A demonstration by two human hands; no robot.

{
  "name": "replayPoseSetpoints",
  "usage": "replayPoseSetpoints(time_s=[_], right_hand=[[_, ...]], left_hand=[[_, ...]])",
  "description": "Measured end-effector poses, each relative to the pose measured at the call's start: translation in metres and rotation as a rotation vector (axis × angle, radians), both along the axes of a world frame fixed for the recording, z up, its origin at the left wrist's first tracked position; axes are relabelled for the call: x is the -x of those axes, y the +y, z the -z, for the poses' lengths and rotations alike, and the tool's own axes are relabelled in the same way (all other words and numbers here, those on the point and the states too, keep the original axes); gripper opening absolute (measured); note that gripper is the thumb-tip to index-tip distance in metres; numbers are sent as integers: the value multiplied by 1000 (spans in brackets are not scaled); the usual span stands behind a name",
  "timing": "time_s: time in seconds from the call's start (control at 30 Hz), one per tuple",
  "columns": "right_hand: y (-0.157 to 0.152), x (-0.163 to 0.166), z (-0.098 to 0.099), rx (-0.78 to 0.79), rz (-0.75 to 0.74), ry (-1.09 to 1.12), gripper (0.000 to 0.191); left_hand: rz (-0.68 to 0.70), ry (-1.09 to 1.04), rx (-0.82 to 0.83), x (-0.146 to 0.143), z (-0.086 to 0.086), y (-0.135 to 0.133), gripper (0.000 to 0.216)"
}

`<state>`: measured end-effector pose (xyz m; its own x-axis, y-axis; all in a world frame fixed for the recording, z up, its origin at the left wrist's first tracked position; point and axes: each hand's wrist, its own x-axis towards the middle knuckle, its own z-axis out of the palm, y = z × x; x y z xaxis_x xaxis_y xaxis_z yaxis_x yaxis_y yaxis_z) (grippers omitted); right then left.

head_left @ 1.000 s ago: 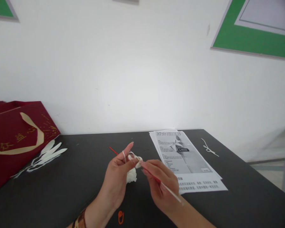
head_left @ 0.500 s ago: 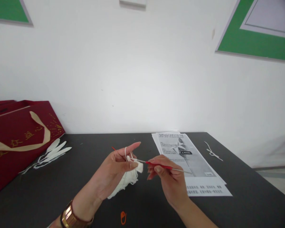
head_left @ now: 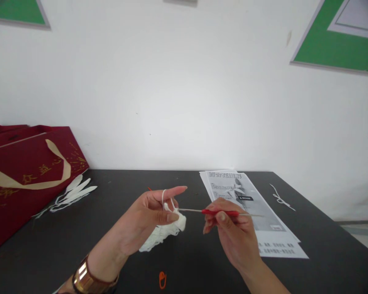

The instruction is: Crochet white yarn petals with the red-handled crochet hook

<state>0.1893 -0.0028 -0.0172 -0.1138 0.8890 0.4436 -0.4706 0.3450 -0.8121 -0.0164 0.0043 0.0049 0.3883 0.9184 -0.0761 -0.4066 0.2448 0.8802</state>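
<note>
Crocheting away over the middle of the dark surface point(head_left: 49, 245), near the front edge. Left hand point(head_left: 141, 222) pinching the small white crochet piece point(head_left: 164, 232), with the yarn point(head_left: 163, 196) looped over the outstretched index finger. Right hand point(head_left: 233, 232) gripping the red-handled crochet hook point(head_left: 216, 212), tip poking right into the top of the piece. Looking like just a small bit worked up so far, probably plenty of stitching left. Printed pattern sheets point(head_left: 251, 212) lying toward the right edge, finished white petals point(head_left: 73, 192) sitting by the red gift bag point(head_left: 24, 179) at the left edge, orange stitch marker point(head_left: 162, 280) waiting at the front edge.
</note>
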Motion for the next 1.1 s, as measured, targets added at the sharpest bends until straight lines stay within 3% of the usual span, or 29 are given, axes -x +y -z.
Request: replayPoseSetpoints(time_s=[0.53,0.67,0.8,0.87,0.97,1.1], right_hand=[[0,-12,-2,-68,-135,-36,10],[1,-11,-4,5,-162,9,10],[4,-6,-3,208,-201,97,15],[6,-2,-1,346,-222,163,17],[8,6,4,543,-213,261,18],[7,16,9,620,-150,298,22]], left_hand=[[213,-10,0,11,4,1,47],[233,19,-59,10,4,0,43],[252,104,-99,7,2,-2,37],[204,193,-160,4,-1,-2,36],[10,325,-330,-3,-3,-3,36],[-159,370,-394,-17,5,-1,40]])
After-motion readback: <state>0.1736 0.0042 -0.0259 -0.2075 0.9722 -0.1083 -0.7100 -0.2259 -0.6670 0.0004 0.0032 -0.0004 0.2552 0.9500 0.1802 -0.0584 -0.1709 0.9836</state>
